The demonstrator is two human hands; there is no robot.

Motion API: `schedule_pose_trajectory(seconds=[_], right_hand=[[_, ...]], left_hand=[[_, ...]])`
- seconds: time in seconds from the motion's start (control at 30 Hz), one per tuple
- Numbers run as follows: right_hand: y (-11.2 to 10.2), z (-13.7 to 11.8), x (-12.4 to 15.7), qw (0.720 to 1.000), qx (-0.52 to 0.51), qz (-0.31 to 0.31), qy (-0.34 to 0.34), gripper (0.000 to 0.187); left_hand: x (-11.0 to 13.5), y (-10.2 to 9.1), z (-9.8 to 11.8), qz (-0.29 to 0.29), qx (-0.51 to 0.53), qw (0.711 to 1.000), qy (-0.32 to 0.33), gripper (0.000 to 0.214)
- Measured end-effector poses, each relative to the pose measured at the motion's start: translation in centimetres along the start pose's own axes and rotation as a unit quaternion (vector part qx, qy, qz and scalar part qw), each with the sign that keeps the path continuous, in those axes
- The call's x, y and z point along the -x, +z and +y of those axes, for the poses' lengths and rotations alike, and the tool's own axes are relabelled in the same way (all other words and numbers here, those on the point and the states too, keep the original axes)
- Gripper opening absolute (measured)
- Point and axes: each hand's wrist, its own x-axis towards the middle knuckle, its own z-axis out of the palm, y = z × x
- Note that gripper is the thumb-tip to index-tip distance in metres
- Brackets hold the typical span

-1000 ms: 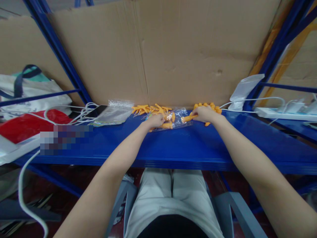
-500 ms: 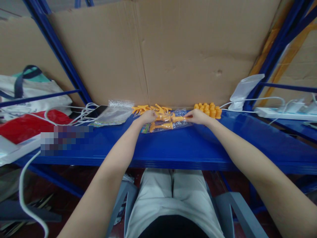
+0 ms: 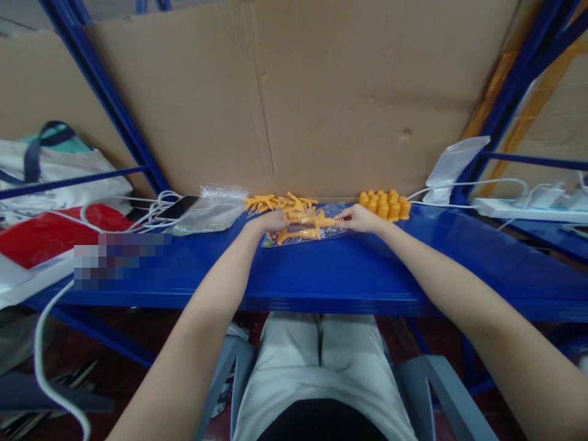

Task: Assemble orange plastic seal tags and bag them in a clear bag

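Note:
A clear plastic bag [image 3: 329,232] lies on the blue table in front of me, with orange plastic pieces [image 3: 301,234] in or on it. My left hand [image 3: 271,222] is closed at the bag's left end, its fingers partly hidden. From the right, my right hand [image 3: 361,218] pinches the end of a long orange plastic piece [image 3: 325,221] lying over the bag. How far that piece sits inside the plastic, I cannot tell. Behind my left hand is a heap of branching orange pieces [image 3: 261,202]. Just beyond my right hand, several knobbed orange pieces [image 3: 384,204] stand grouped together.
A stack of clear bags [image 3: 215,211] and a dark phone [image 3: 180,207] lie at the left among white cables [image 3: 151,211]. A cardboard panel [image 3: 321,110] closes off the back. A white power strip [image 3: 528,210] sits right; blue posts [image 3: 110,104] frame the table [image 3: 321,275].
My right hand has moved slightly left, carrying the long orange piece toward my left hand. My left hand has shifted slightly left and down at the bag's end.

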Motion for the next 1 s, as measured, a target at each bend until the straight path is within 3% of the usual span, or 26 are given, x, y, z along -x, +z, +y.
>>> schedule_pose_trajectory(seconds=[0.1,0.3,0.47,0.7,0.83,1.0], right_hand=[[0.2,0.0,-0.1,1.000,-0.013,0.025,-0.008,0.027],[0.8,-0.6,-0.2,1.000,-0.010,0.012,0.006,0.025],[0.5,-1.0,0.1,0.999,-0.009,0.012,0.048,0.036],[0.6,-0.3,-0.2,0.997,-0.040,0.057,0.017,0.045],[1.0,-0.5,-0.4,0.988,-0.141,0.053,0.025,0.045],[1.3,-1.2,-0.1,0.943,-0.320,0.058,0.069,0.042]], left_hand=[[-0.1,0.1,-0.1,-0.001,0.003,1.000,0.001,0.030],[-0.2,0.2,-0.1,0.002,0.007,1.000,0.000,0.033],[0.1,0.1,0.1,0.005,0.005,1.000,-0.002,0.035],[0.7,-0.2,0.6,0.000,-0.005,1.000,-0.005,0.037],[0.6,-0.2,0.6,0.000,0.001,1.000,0.000,0.037],[0.2,0.1,0.4,0.011,0.009,1.000,0.003,0.037]])
